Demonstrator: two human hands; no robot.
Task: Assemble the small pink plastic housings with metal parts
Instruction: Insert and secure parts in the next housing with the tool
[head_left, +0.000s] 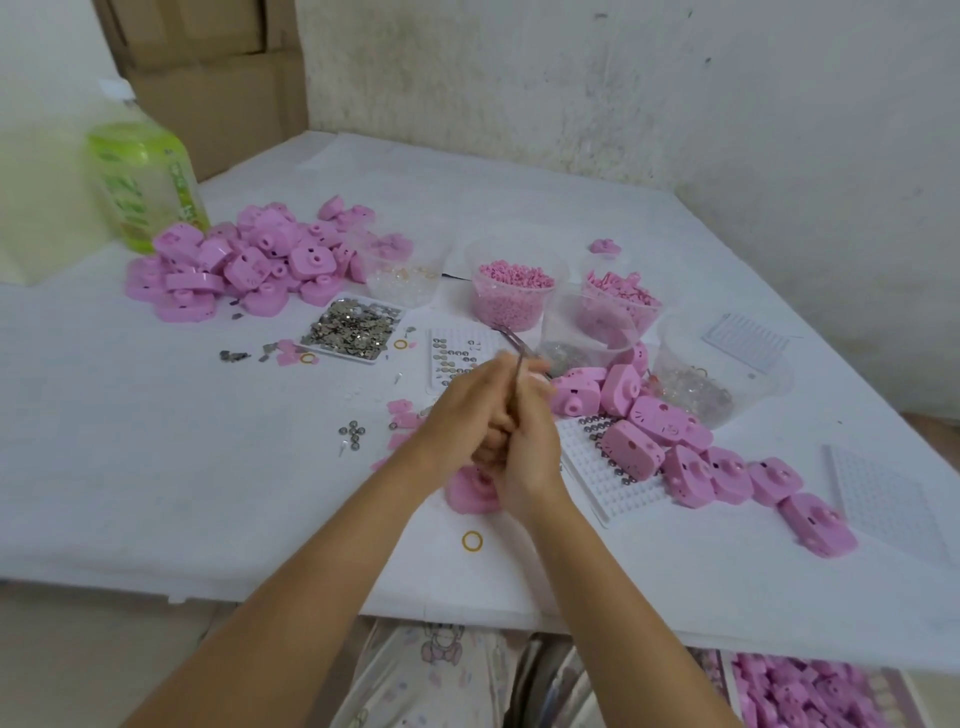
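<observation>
My left hand (467, 410) and my right hand (524, 436) meet over the middle of the white table (156, 467). The right hand grips metal tweezers (511, 340) that point up and away. The left hand's fingers curl round something small that both hands hide. A pink housing (470, 491) lies on the table just under my wrists. More pink housings lie in a pile (244, 265) at the far left and in a row (691, 447) at the right. A tray of small metal parts (353, 330) sits beyond my hands.
Clear tubs hold pink pellets (511, 296), pink pieces (623, 299) and clear bits (696, 389). White grid trays (608, 475) lie right of my hands. A green bottle (143, 182) stands far left. A yellow ring (471, 541) and loose round metal parts (353, 434) lie near.
</observation>
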